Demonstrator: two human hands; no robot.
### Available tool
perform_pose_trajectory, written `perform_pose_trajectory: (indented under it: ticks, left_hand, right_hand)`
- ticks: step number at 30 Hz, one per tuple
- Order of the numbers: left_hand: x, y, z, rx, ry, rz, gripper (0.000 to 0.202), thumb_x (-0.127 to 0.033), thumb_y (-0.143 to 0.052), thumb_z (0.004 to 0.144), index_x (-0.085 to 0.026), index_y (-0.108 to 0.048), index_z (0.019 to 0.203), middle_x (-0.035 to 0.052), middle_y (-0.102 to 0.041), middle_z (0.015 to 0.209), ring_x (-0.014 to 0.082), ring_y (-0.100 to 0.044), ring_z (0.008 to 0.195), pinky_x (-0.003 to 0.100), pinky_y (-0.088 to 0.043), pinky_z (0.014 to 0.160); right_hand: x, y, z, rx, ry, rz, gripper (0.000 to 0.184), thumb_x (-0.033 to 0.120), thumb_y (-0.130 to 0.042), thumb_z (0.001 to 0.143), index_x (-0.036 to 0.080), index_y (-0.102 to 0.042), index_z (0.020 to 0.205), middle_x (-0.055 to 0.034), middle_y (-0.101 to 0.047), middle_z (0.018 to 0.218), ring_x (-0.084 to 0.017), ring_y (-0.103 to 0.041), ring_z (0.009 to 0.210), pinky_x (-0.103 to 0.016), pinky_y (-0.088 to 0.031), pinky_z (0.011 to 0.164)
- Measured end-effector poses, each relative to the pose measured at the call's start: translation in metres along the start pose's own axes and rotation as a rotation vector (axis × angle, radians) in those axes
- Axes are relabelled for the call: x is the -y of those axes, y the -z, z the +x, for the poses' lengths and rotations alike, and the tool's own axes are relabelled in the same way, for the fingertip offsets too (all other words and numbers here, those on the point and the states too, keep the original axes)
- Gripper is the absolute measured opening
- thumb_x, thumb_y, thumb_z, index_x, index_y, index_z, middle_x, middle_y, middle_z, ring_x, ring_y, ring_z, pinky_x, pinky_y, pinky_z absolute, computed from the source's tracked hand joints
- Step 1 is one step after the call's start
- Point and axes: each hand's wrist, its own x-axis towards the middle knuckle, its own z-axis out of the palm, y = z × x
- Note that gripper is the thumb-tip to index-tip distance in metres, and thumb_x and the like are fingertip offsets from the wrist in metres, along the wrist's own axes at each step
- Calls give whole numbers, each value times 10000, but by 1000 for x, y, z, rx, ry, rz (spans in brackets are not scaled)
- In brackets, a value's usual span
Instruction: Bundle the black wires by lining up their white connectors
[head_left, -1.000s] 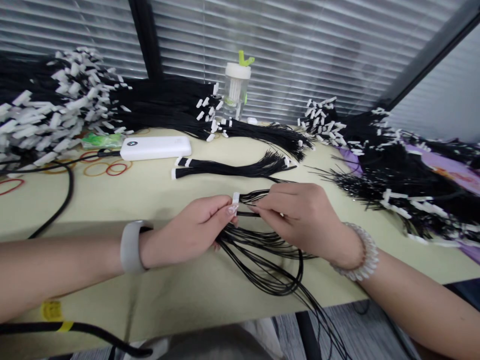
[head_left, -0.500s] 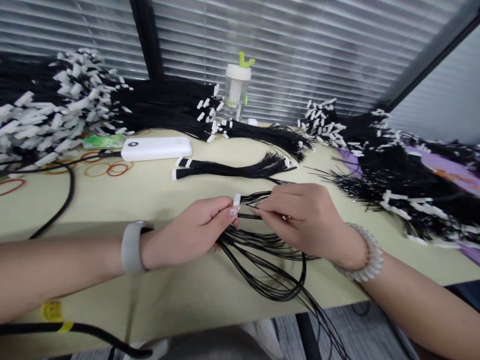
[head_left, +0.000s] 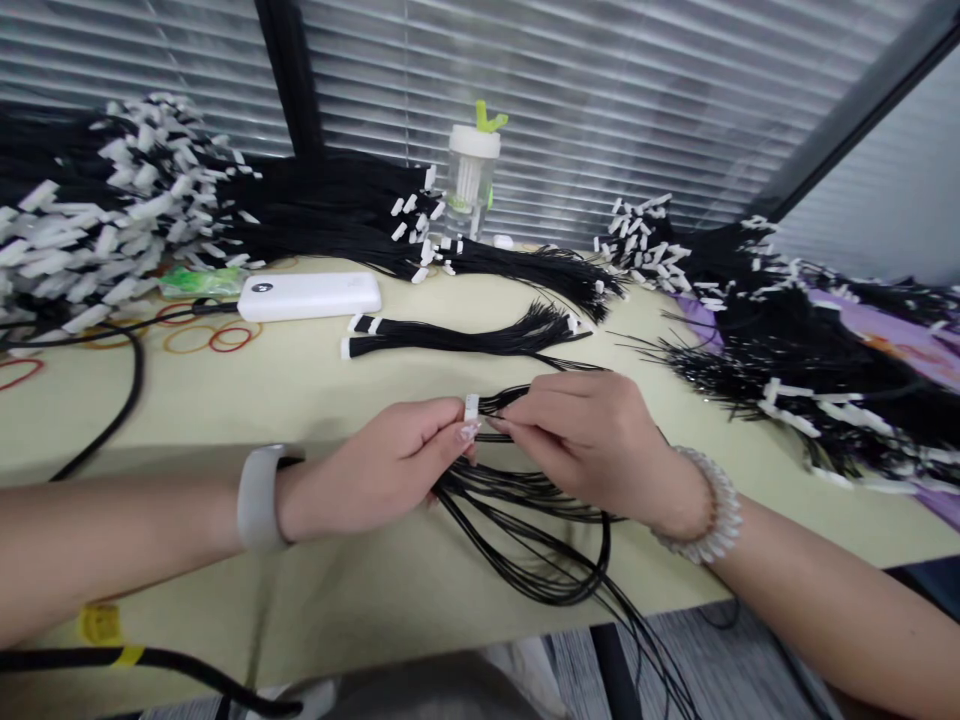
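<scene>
My left hand (head_left: 390, 465) pinches a small white connector (head_left: 471, 406) between thumb and fingertips, above the middle of the pale yellow table (head_left: 300, 400). My right hand (head_left: 592, 435) is closed in a pinch on thin black wires (head_left: 501, 402) that run into that connector. A loose loop of black wires (head_left: 555, 560) trails from under both hands and hangs over the table's front edge. A grey band sits on my left wrist, a beaded bracelet on my right.
A finished wire bundle (head_left: 465, 338) lies behind my hands. A white power bank (head_left: 309, 296) and rubber bands (head_left: 214, 338) lie at the left. Heaps of black wires with white connectors (head_left: 97, 230) line the back and right (head_left: 787, 340). A clear bottle (head_left: 471, 180) stands by the blinds.
Both hands stayed at the connector, with only small finger shifts. The view moved slightly.
</scene>
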Motion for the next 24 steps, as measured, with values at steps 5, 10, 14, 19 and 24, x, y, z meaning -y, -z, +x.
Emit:
perform_pose_trajectory:
  ticks: [5,10,14,19,24]
  left_hand:
    - [1,1,1,14,-6,14,296,-343,-262,880,-170,-475,769,-16,-521,679,113,-465,624,228,-383,585]
    - [0,0,1,-1,16,-39,288,-347,-279,875,-177,-452,721,-30,-473,619,102,-439,555,219,-379,532]
    - [0,0,1,-37,111,-190,300,-390,-293,863,-184,-462,726,-32,-468,634,89,-457,514,199,-411,480]
    - [0,-2,2,-108,235,-365,330,-458,-328,834,-180,-473,730,-33,-465,629,78,-462,483,183,-427,433]
    - [-1,-1,4,-208,240,-427,331,-453,-349,832,-170,-460,699,-45,-434,582,59,-416,442,154,-373,392]
  right_hand:
    - [1,-3,-2,-22,-2,-12,201,219,-449,806,139,-605,707,-5,-499,604,-63,-411,573,-196,-298,541]
    - [0,-3,0,-20,-29,-61,189,240,-437,818,160,-594,748,2,-501,620,-64,-430,588,-193,-296,542]
    - [-10,0,3,-41,-107,-222,200,343,-505,782,154,-527,722,8,-485,637,-71,-413,573,-200,-280,519]
    - [-29,8,5,-36,-217,-371,447,489,-633,629,143,-442,836,-47,-500,834,-126,-449,689,-215,-304,526]
    - [-28,22,4,-88,-176,-315,474,565,-584,633,148,-429,798,-61,-480,809,-131,-431,699,-227,-328,554]
